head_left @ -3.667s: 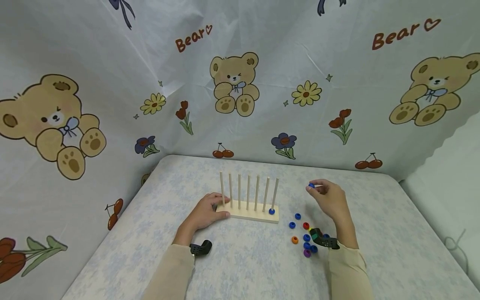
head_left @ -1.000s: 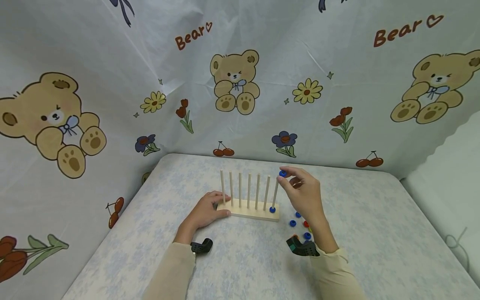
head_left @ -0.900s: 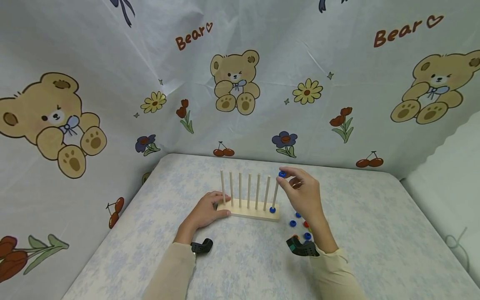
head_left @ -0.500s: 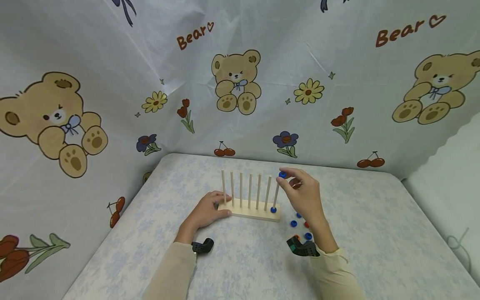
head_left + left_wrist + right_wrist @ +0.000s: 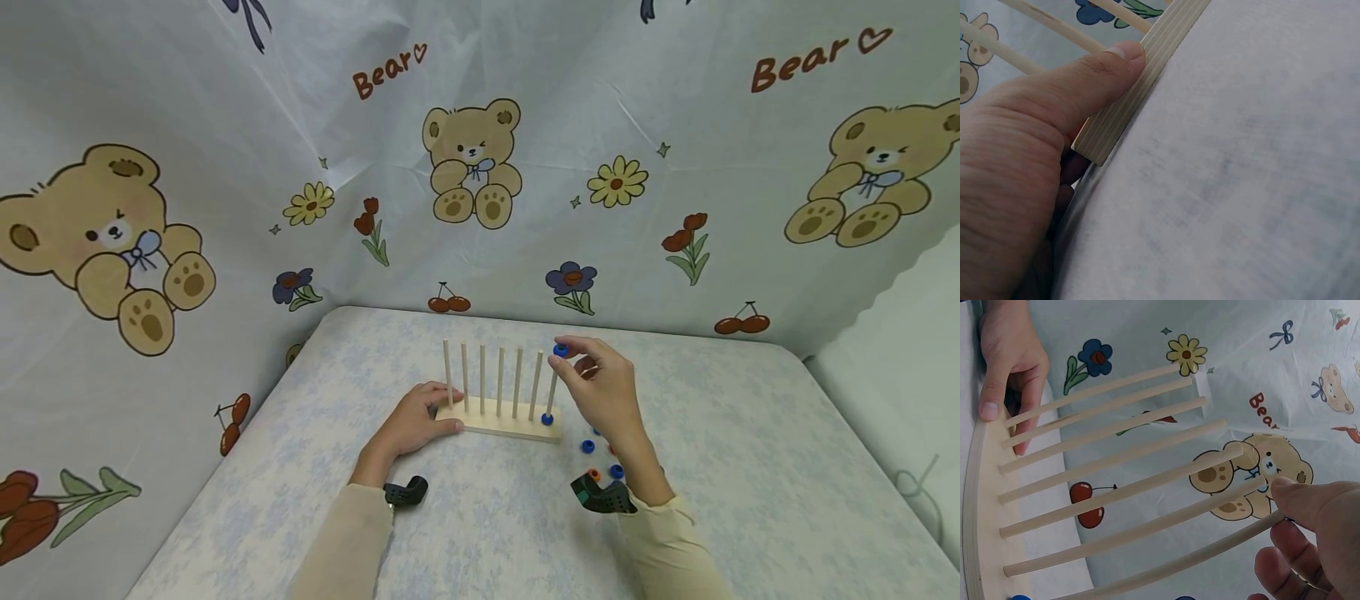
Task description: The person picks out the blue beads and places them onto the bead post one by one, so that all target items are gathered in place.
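Note:
A pale wooden peg rack [image 5: 498,426] with a row of upright pegs stands on the table. My left hand [image 5: 411,423] grips its left end; in the left wrist view the thumb [image 5: 1110,65] presses on the base. At the rack's other end, my right hand [image 5: 602,383] pinches a blue bead [image 5: 560,350] at the top of the rightmost peg [image 5: 552,392]. Whether the peg is inside the bead's hole I cannot tell. Another blue bead [image 5: 547,419] sits at the foot of that peg. In the right wrist view the thumb [image 5: 1300,497] hides the pinched bead.
Loose beads lie right of the rack, partly hidden by the right forearm: a blue bead [image 5: 588,447], an orange bead [image 5: 594,474] and a bit of a red bead [image 5: 612,449] among them. Behind the table [image 5: 480,533] hangs a bear-print cloth [image 5: 525,250].
From the table's right side, my right hand has carried the blue bead left to the top of the rightmost peg. Lately it has shifted slightly left. The left hand stays on the rack.

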